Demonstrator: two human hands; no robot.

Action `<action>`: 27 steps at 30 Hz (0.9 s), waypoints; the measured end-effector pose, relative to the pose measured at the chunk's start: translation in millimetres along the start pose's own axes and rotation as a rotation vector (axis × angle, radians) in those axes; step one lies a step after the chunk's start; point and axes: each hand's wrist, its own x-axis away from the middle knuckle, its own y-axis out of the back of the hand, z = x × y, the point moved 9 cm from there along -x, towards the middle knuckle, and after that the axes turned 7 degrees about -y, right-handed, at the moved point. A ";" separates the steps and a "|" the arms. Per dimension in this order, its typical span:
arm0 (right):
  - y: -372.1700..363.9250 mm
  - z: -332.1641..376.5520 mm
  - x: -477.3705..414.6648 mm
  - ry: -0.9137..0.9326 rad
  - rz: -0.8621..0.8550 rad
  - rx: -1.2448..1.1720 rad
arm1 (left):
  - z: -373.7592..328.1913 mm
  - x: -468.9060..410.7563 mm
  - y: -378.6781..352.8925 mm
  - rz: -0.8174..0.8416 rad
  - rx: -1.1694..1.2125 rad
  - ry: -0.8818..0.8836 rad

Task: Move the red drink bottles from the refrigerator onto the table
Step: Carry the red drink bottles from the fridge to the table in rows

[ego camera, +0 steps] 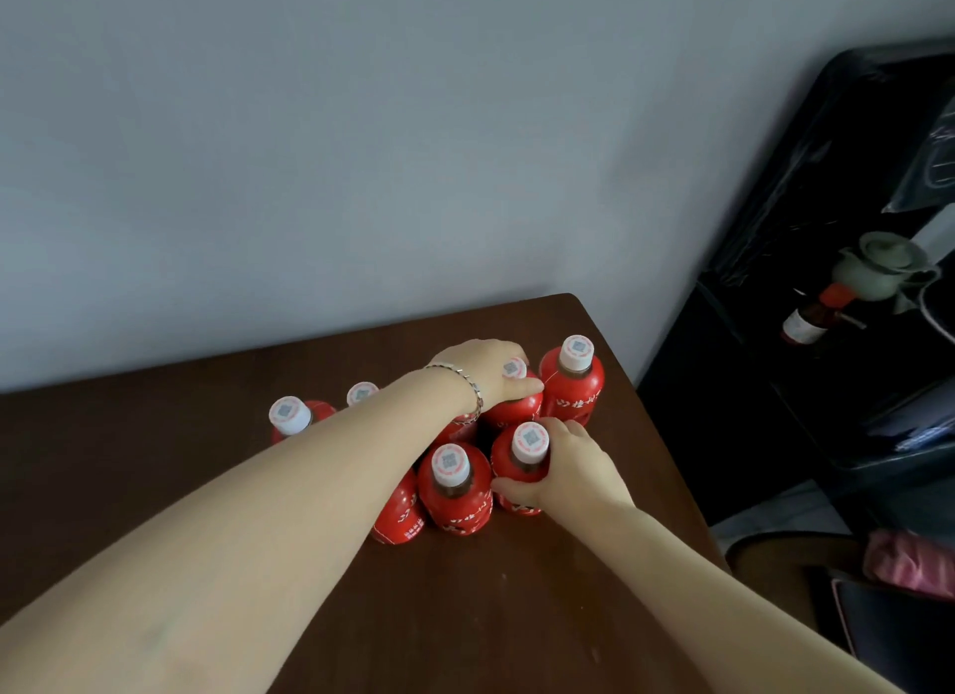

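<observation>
While both hands are down among the cluster of red bottles on the brown table [517,616], the work looks well advanced. The left hand [483,370] is curled over the shoulder and neck of one bottle [517,406] at the far side of the group, thumb and fingers wrapped round it just under its white cap. The right hand [566,468] is closed on another bottle [519,466] nearer the person, fingers round its upper body, thumb at its front. Both grips look like setting down or nudging into place, though I cannot tell whether either bottle is resting fully on the wood.

Just beyond the right hand, beside the left hand's fingertips, stands an upright bottle [573,380]. Just inside the right hand's thumb stands one more [455,489], and a further one [398,512] is partly hidden beneath the left forearm. Two others, [292,417] and [362,393], show their caps on the outer side of the left forearm. That makes seven that I can count on the table, all upright and packed close.

Off past the right hand, a dark unit [827,228] stands against the wall; whether it is the refrigerator I cannot say, nor whether any red bottles remain to fetch. A small red-capped bottle with a pale label [811,318] lies there, but it looks a different kind
</observation>
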 end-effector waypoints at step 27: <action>68.5 -3.9 -51.1 -0.043 -0.034 0.063 | -11.4 80.6 -34.7 -0.071 -0.274 -0.038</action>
